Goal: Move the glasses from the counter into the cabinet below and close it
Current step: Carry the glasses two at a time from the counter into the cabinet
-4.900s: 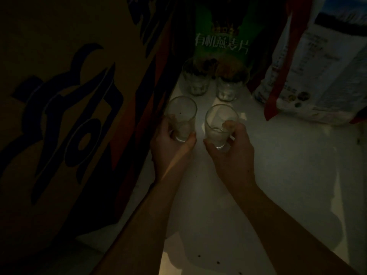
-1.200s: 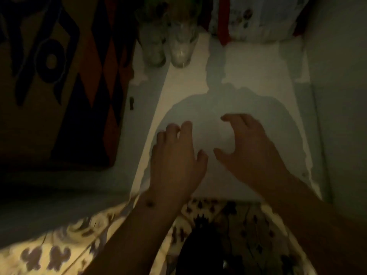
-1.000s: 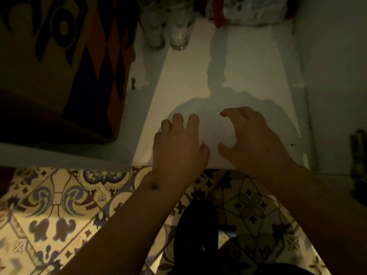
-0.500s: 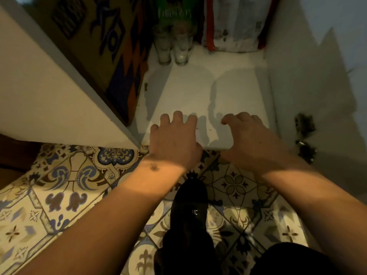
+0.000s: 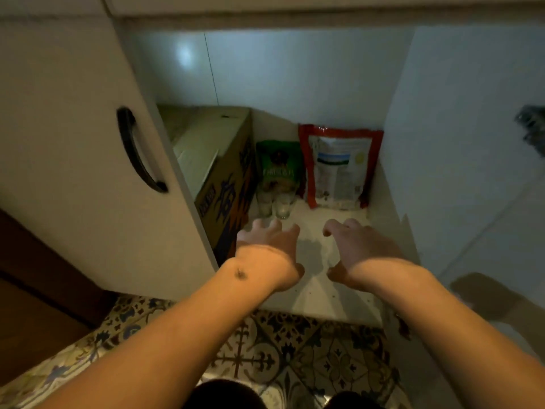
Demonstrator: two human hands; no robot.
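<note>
Clear glasses (image 5: 274,203) stand upright in a small cluster on the white cabinet floor (image 5: 333,287), at the back beside the cardboard box. My left hand (image 5: 269,250) hovers over the cabinet floor in front of them, fingers spread, holding nothing. My right hand (image 5: 358,250) hovers level with it, to its right, also spread and holding nothing. The cabinet's right door (image 5: 472,160) stands swung open at the right. The left door (image 5: 76,149), with a black handle (image 5: 138,150), fills the left of the view.
A printed cardboard box (image 5: 219,178) fills the cabinet's left side. A green packet (image 5: 278,166) and a red-edged bag (image 5: 339,168) lean on the back wall. Patterned floor tiles (image 5: 295,355) lie below the cabinet. A dark hinge (image 5: 532,126) sits on the right door.
Both hands let go of the glasses and drew back toward the cabinet's front edge. My head pulled back and up, so the whole cabinet opening and both doors now show.
</note>
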